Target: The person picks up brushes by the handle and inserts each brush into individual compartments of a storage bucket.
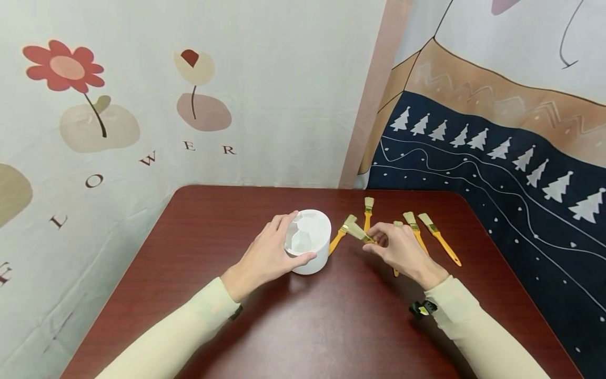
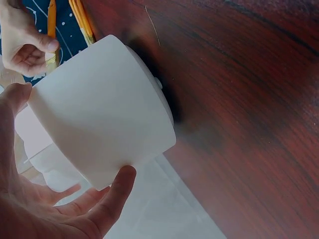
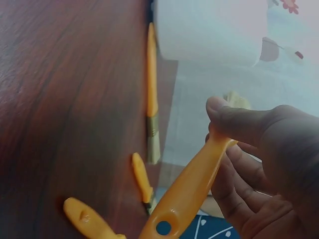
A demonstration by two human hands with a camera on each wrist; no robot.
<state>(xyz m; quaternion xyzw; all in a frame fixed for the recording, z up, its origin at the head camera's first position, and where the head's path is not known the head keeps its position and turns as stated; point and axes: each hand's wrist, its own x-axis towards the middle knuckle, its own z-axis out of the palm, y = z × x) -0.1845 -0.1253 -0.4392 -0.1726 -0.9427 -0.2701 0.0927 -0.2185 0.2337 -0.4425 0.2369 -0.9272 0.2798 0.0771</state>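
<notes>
My left hand point(image 1: 265, 252) grips a white round container point(image 1: 318, 266) by its side, thumb at the front and fingers at the far rim. Pale dividers show inside it. In the left wrist view the white container point(image 2: 104, 99) looks tilted, with fingertips against its wall. To its right, my right hand point(image 1: 402, 248) pinches a paintbrush point(image 1: 358, 232) just above the table, its bristles pointing left toward the container. The right wrist view shows this paintbrush's orange handle point(image 3: 192, 184) with a hole at the end; the fingers partly cover its bristle end.
On the reddish-brown table point(image 1: 227, 221), another paintbrush point(image 1: 337, 241) lies beside the container and one more paintbrush point(image 1: 368, 210) lies behind it. Around the right hand lie further paintbrushes point(image 1: 444, 246), one partly hidden. Printed cloths point(image 1: 284, 105) hang behind the table.
</notes>
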